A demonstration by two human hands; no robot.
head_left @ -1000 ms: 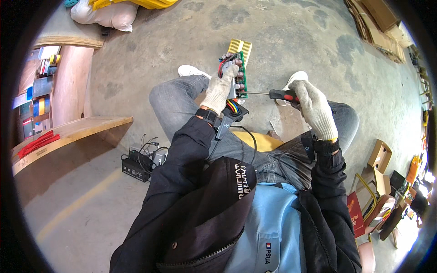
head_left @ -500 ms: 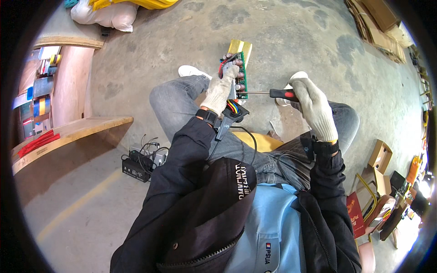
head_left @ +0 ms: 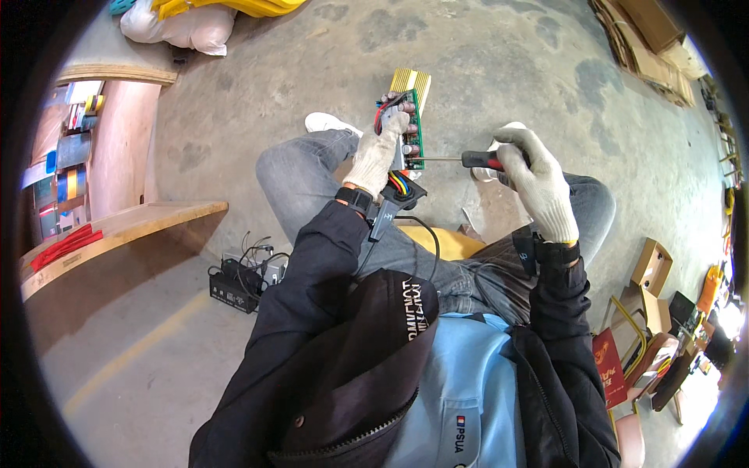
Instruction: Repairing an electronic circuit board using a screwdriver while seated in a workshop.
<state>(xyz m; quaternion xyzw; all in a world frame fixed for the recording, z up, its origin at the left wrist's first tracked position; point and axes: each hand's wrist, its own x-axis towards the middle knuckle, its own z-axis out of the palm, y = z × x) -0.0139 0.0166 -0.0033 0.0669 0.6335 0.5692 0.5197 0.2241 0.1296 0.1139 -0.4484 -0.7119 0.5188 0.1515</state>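
In a white knitted glove, my left hand (head_left: 378,154) grips a green circuit board (head_left: 417,129) with capacitors along it, red and black wires looped at its top. Gold finned metal (head_left: 422,81) projects from behind the board's far end. My right hand (head_left: 538,178), gloved too, is closed round the black and red handle of a screwdriver (head_left: 482,160). The screwdriver's shaft points left, and its tip meets the lower right edge of the board. Coloured wires (head_left: 400,184) come out below my left hand, by a black part. My left fingers partly cover the board.
A black box with cables (head_left: 232,287) sits on the floor at left, near a wooden shelf (head_left: 168,209) bearing red cloth (head_left: 69,247). Something yellow (head_left: 446,243) lies between my legs. Flattened cardboard (head_left: 644,54) is at far right, an open carton (head_left: 651,265) at right.
My right hand's fingers have shifted and lifted around the screwdriver handle. The board, my left hand and the screwdriver tip stay in about the same place.
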